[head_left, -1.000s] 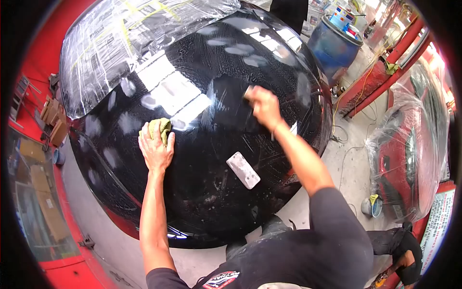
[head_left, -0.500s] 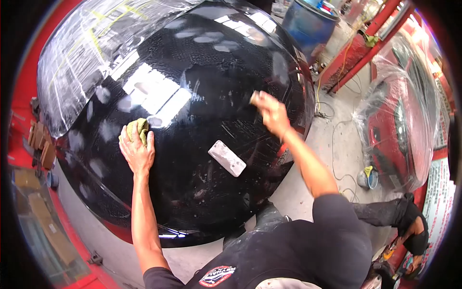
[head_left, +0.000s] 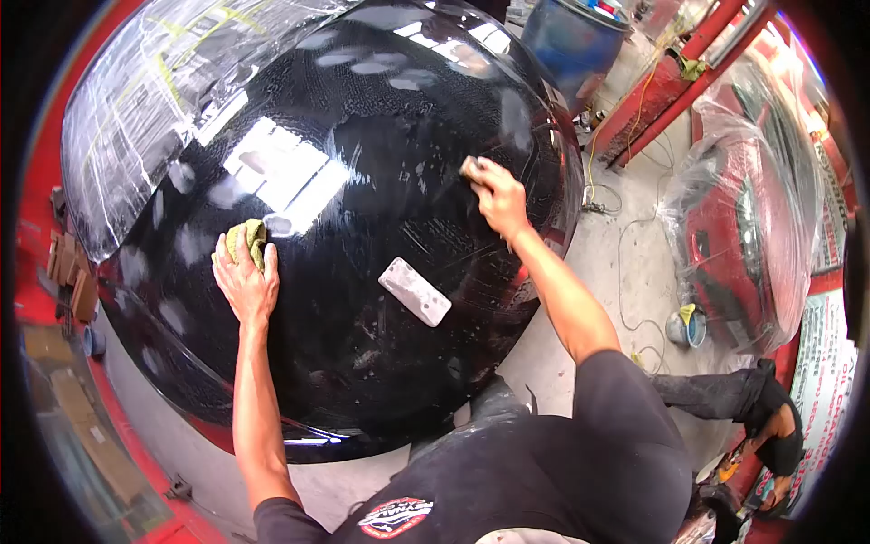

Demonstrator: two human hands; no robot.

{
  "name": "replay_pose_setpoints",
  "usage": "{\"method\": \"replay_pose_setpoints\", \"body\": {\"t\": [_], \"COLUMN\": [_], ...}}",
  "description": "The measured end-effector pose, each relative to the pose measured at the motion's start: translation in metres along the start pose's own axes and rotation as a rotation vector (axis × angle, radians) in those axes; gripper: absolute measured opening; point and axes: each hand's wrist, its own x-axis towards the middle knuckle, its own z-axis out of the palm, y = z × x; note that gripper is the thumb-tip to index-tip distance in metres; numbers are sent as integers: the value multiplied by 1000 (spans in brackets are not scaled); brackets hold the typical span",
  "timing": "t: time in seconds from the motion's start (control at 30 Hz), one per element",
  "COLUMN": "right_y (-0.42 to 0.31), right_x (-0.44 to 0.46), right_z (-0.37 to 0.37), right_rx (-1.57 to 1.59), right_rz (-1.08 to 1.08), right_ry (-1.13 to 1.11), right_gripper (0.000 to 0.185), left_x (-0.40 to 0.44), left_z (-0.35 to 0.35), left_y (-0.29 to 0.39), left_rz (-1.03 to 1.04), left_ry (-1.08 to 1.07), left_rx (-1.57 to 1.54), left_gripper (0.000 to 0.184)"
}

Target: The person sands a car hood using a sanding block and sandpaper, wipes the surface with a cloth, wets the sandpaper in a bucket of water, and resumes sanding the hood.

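A glossy black car hood (head_left: 362,299), wet and marked with dull grey patches, fills the middle of the head view. On its left side my left hand (head_left: 246,279) presses a yellow-green cloth (head_left: 251,238) against the surface, fingers curled over it. Farther right, my right hand (head_left: 501,201) grips a small tan piece (head_left: 471,168) at its fingertips, low over the hood; whether it is a folded sandpaper or a small pad is unclear. Between the two hands, nearer my body, lies a grey, worn rectangular block (head_left: 415,292), touched by neither hand.
Plastic sheeting (head_left: 127,118) covers the car's upper left. A blue barrel (head_left: 575,45) stands behind, beside a red lift post (head_left: 643,109). At right are a plastic-wrapped red car part (head_left: 734,227), a small bucket (head_left: 686,328), floor cables and another person's leg (head_left: 716,397).
The whole view has shifted slightly. My right hand has moved a little farther away over the hood with the small tan piece. The left hand stays on the cloth.
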Motion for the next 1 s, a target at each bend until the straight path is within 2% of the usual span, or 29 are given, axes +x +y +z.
{"method": "replay_pose_setpoints", "body": {"t": [0.03, 0.13, 0.17, 0.23, 0.3, 0.37, 0.43, 0.47, 0.5, 0.57, 0.63, 0.67, 0.7, 0.77, 0.8, 0.83, 0.9, 0.93, 0.97, 1.0], "right_y": [6, -2, -28, -18, 10, 12, 4, -7, -23, -1, 9, 11, 11, -10, -29, -34, -13, 6, 11, 10], "right_x": [9, -61, -90, -77, -11, 29, -15, -48, -71, -32, 31, 39, 39, -24, -64, -65, -16, 15, 41, 37], "right_z": [8, -5, -18, -19, -3, 11, 6, 2, -7, 4, 22, 26, 30, 14, 5, -4, 4, 18, 23, 21], "right_rx": [45, 41, 142, 107, 5, 118, -26, 47, 86, 88, 28, 53, 78, 67, 74, 35, 19, 39, 35, 45], "right_rz": [36, -109, 9, -84, -169, -7, -109, -168, -74, -185, -35, -41, -33, -205, -62, -53, -84, -68, 2, -41], "right_ry": [8, -81, -31, -77, -56, -61, -93, -53, -81, -77, -10, -15, -15, -31, -6, -84, -111, -13, -11, -10], "right_gripper": [34, 40, 41, 36, 32, 33, 35, 39, 45, 39, 32, 33, 34, 34, 35, 35, 31, 30, 31, 33], "left_x": [-1, 0, 2, 4, 3, 2, 2, 3, 7, 3, 0, 0, 1, 4, 6, 3, 3, 3, 3, 2], "left_z": [-3, 0, 0, 1, 1, 0, 5, 1, 5, 3, 5, 6, 6, 6, 6, 4, 4, 3, 2, 0], "left_y": [0, -4, 0, 1, 1, 1, -3, 0, 3, 0, -1, -3, -7, -5, -3, -2, -2, -3, -3, -1], "left_rz": [-3, -7, -20, -11, 4, -1, -1, -23, -28, -22, -29, -12, 21, 27, 14, -7, -14, -2, 4, -1], "left_ry": [-9, -2, -17, -18, 4, -1, 9, -27, -25, -21, -14, -4, -1, -1, -2, -11, -17, -24, -26, -28], "left_rx": [1, 5, 5, 8, 16, 4, 15, 24, 19, 33, 39, 26, 17, 2, 14, 31, 22, 13, 3, 9], "left_gripper": [63, 63, 63, 62, 60, 58, 59, 59, 59, 58, 58, 58, 57, 57, 56, 55, 55, 55, 55, 55]}}
